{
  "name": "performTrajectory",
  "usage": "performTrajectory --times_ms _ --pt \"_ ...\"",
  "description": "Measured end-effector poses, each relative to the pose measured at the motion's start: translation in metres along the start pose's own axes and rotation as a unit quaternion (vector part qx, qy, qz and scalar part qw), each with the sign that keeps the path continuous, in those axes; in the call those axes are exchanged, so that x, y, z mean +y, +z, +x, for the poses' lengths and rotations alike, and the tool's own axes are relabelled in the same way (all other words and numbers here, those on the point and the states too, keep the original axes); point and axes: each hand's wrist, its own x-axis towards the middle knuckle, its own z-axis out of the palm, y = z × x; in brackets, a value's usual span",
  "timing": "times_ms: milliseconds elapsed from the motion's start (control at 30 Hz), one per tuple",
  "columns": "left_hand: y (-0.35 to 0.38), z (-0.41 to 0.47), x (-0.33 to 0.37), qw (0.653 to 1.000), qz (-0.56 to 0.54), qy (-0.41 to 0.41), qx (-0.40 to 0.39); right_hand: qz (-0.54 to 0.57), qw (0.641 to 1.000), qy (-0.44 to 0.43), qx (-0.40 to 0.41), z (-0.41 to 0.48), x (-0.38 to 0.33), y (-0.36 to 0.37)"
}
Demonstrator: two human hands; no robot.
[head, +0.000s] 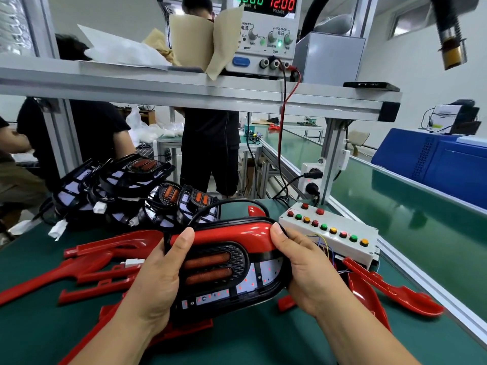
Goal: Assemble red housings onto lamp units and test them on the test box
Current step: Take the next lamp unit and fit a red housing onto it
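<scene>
I hold a black lamp unit (224, 270) with a red housing (226, 233) across its top, above the green table. Small red lights glow on its white board. My left hand (160, 280) grips its left end, thumb on the red housing. My right hand (303, 270) grips its right end, thumb on the housing's right tip. A black cable loops from the lamp's top. The white test box (340, 246) with coloured buttons sits just right of my right hand.
Loose red housings (105, 256) lie left, and more red housings (390, 291) lie right. Several bare lamp units (126, 191) are stacked behind. A power supply (266, 35) reading 12.00 stands on the shelf (184, 93). People stand beyond the bench. A conveyor (411, 212) runs along the right.
</scene>
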Motion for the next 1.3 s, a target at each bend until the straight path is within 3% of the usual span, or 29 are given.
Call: performTrajectory --times_ms 333,900,1100,1300 --pt "-0.003 0.002 0.004 0.999 0.018 -0.017 0.021 0.005 0.998 -0.008 -0.057 -0.001 0.000 0.001" --pt "-0.002 0.000 0.005 0.999 0.002 -0.026 0.025 0.069 0.996 -0.009 -0.055 -0.006 -0.002 0.008" --pt "-0.002 -0.003 0.008 0.999 0.019 -0.028 0.006 -0.002 0.997 0.030 -0.070 -0.007 -0.007 0.002" --pt "0.000 -0.005 0.011 0.999 0.022 -0.032 -0.019 -0.061 0.996 -0.011 -0.058 -0.008 -0.007 0.002"
